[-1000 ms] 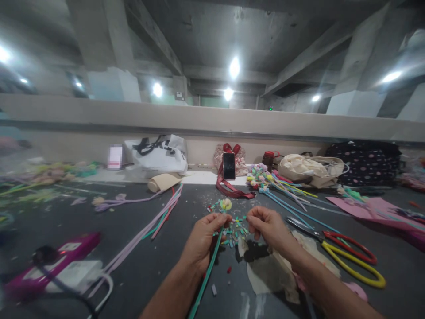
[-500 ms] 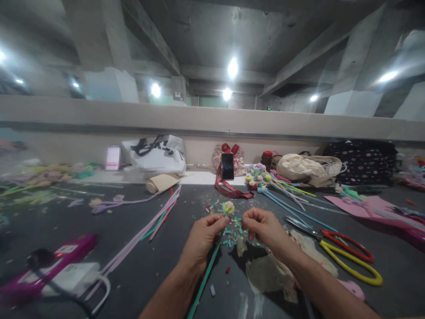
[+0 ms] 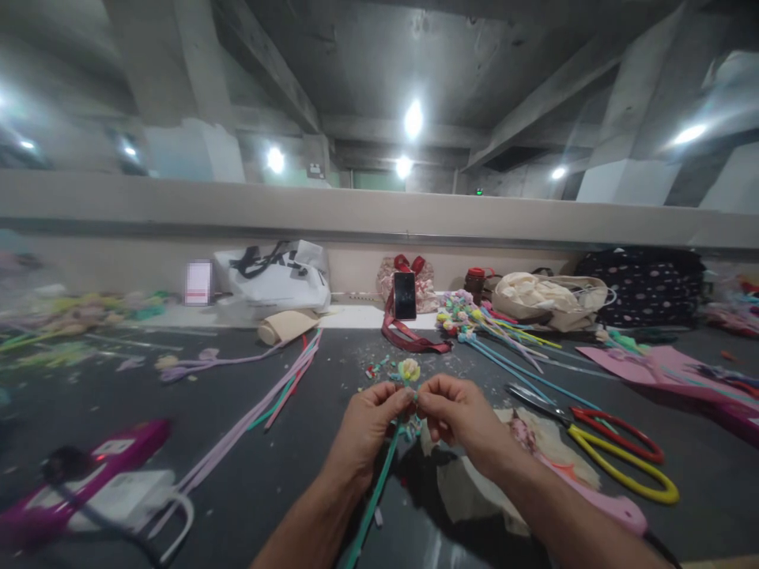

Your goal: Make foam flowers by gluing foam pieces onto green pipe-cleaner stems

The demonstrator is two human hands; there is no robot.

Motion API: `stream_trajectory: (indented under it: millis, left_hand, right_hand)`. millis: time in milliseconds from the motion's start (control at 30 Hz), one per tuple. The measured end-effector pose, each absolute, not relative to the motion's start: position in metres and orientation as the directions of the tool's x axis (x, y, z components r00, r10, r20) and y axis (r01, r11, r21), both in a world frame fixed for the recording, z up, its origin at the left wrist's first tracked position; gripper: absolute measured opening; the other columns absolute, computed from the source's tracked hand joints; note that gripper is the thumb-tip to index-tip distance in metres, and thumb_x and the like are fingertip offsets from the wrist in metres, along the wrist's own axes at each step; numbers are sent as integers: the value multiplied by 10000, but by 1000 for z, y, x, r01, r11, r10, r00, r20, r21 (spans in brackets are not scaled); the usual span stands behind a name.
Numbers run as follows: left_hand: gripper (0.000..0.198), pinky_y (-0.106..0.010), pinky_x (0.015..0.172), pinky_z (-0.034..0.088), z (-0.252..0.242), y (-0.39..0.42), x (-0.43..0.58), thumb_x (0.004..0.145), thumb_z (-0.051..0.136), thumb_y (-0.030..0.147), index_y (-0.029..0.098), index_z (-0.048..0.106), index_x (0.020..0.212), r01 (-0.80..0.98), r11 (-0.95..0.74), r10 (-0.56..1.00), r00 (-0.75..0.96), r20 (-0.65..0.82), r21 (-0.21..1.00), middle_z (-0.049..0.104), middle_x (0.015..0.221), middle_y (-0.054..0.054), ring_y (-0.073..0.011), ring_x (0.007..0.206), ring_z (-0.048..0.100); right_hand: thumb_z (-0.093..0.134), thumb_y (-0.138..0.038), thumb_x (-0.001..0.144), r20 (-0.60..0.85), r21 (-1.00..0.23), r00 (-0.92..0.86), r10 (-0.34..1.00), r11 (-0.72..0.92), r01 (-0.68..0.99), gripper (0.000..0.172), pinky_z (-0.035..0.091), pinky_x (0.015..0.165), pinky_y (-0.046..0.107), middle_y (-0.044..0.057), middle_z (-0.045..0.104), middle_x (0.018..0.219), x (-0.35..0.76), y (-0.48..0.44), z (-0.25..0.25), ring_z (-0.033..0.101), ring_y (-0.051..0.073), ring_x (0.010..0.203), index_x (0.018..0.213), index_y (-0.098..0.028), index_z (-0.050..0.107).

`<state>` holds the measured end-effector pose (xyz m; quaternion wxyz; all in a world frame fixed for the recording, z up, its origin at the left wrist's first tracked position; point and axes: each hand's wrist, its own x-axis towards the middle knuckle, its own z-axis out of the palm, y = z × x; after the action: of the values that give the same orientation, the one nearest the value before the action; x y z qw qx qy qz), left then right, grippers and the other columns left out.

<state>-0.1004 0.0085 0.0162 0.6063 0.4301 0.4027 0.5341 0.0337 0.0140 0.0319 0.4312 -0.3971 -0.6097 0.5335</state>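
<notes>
Two bare hands at lower centre, forearms angled inward from the bottom edge: left hand (image 3: 368, 420), fingers gripping one green stem (image 3: 380, 482) topped by one pale yellow flower (image 3: 409, 369), centre; right hand (image 3: 458, 415), fingers bunched beside it, grip impossible to tell. One pair of scissors (image 3: 562, 416), lower right, on the counter (image 3: 266, 474). One dark-screened phone (image 3: 404, 295), centre.

Stretches far back beneath a grey concrete ceiling (image 3: 361, 59) crossed by heavy beams (image 3: 269, 67), lit by glaring white lamps (image 3: 413, 119), flanked left and right by pale-based pillars (image 3: 643, 118), beyond a beige partition (image 3: 356, 207) and near dark tabletop (image 3: 296, 442).
</notes>
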Motion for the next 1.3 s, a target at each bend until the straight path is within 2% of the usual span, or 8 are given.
stream_trajectory:
  millis: [167,300,467,600,733,933,1067,1300]
  left_hand:
    - [210,-200,486,354,13,9,-100,669,579,323,125,547,607,-288,2,987,152,43,958,573,562,-14,-91,488,500]
    - [223,-192,435,335,16,9,-99,660,585,329,122,538,593,-337,72,982,190,-7,939,557,517,-7,-83,431,473]
    - [226,-158,365,291,25,7,-101,649,601,300,120,526,535,-417,176,982,139,-128,892,489,416,40,-45,340,398]
    - [212,-153,360,306,25,6,-102,649,603,281,115,537,535,-440,187,979,158,-129,878,519,450,27,-46,352,424]
    - [212,-169,391,346,22,6,-102,658,592,283,113,539,542,-500,195,973,205,-104,844,525,457,17,-59,375,447]
    - [187,-177,405,367,21,7,-100,650,605,270,114,545,566,-518,221,966,234,-112,826,538,466,4,-74,398,474]
    - [171,-160,411,372,19,10,-102,641,617,265,112,562,590,-512,206,971,212,-109,834,558,502,1,-63,412,482]
    - [115,-150,411,388,25,9,-108,646,611,236,134,572,609,-544,208,978,142,-156,813,574,542,14,-65,454,518]
  right_hand:
    - [526,-323,703,45,-998,-402,915,24,-57,193,200,321,136,-52,498,531,35,19,26,330,10,331,630,-147,493]
    - [485,-371,727,22,-1000,-428,903,15,-19,238,198,320,146,-31,526,570,41,24,28,362,20,334,659,-146,523]
    - [568,-271,671,95,-977,-402,911,163,139,181,273,388,157,-22,555,636,52,26,34,443,53,458,798,-152,615]
    - [675,-156,507,152,-859,-454,878,345,378,343,346,500,191,-29,562,713,46,23,24,455,93,576,847,-187,637]
    - [617,-171,574,159,-823,-443,882,366,435,135,336,480,190,-33,548,602,37,25,11,452,93,535,706,-154,642]
    - [563,-171,633,152,-765,-458,876,398,507,93,347,444,162,-35,555,549,36,29,3,480,87,503,695,-123,613]
    - [536,-188,679,200,-634,-467,861,477,609,95,349,474,160,-34,567,578,41,29,14,503,88,536,680,-148,622]
    - [465,-192,732,290,-220,-367,884,435,873,184,280,509,227,32,572,682,77,38,32,521,143,613,642,-176,624]
